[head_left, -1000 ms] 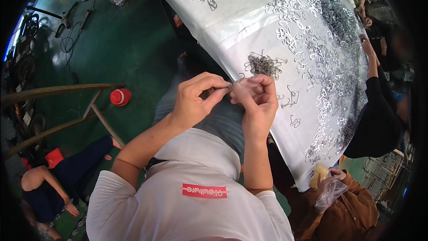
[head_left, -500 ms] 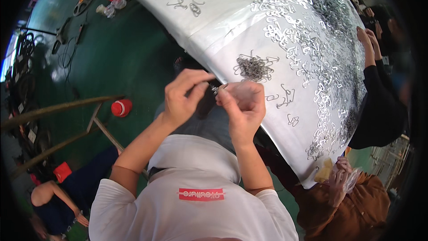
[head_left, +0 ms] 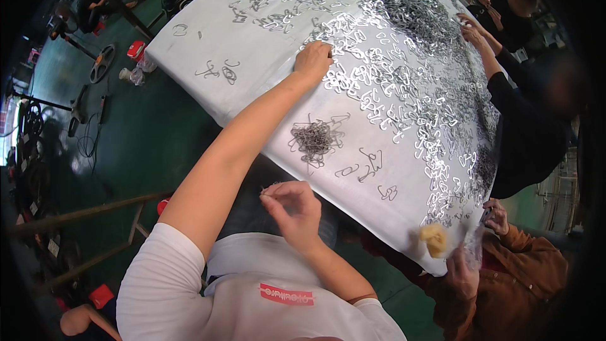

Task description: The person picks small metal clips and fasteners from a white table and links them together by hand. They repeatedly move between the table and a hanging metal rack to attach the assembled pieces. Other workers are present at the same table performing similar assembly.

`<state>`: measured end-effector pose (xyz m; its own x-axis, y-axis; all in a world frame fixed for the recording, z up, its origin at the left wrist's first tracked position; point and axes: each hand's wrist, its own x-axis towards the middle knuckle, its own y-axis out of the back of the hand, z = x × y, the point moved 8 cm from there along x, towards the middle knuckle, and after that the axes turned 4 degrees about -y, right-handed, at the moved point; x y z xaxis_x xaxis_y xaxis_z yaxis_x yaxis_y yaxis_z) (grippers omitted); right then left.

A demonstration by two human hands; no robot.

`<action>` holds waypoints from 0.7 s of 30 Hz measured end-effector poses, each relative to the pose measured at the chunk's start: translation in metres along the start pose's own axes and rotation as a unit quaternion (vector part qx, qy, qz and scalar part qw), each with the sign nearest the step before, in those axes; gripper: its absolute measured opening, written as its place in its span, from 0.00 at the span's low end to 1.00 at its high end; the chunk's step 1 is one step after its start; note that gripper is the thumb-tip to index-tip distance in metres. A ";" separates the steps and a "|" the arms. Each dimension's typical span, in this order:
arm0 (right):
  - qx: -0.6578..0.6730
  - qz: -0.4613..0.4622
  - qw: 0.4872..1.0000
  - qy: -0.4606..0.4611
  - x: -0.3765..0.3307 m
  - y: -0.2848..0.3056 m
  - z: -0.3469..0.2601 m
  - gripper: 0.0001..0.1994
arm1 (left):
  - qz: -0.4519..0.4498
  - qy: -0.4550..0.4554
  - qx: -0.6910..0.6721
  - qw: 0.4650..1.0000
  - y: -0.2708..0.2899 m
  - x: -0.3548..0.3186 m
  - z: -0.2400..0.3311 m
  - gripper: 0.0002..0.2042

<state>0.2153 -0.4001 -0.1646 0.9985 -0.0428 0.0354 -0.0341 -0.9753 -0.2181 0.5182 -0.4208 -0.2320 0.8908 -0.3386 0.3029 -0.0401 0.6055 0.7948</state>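
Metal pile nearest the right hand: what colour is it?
The pile looks dark grey, best in the head view.

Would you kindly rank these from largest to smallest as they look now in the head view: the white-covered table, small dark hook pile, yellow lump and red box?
1. White-covered table
2. Small dark hook pile
3. Yellow lump, somewhat blurred
4. Red box on the floor; it looks farther away, so true size is unsure.
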 end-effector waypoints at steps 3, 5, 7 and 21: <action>-0.040 -0.008 0.999 0.009 -0.002 -0.001 -0.003 0.12 | 0.011 -0.043 0.024 0.999 -0.004 -0.001 0.003 0.07; -0.037 -0.002 0.999 0.008 -0.003 0.000 -0.003 0.10 | 0.034 -0.045 0.021 0.998 0.004 -0.011 0.003 0.07; -0.027 0.006 1.000 0.006 -0.003 0.002 -0.001 0.08 | 0.012 0.010 -0.027 1.000 0.018 -0.020 -0.006 0.07; -0.039 0.068 0.997 0.018 -0.007 0.012 -0.003 0.10 | 0.081 0.174 -0.419 0.888 0.171 -0.259 0.042 0.04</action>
<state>0.2075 -0.4123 -0.1643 0.9821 -0.1826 0.0469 -0.1741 -0.9738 -0.1465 0.2617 -0.2596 -0.1524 0.9958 -0.0438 0.0798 0.0405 0.9983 0.0422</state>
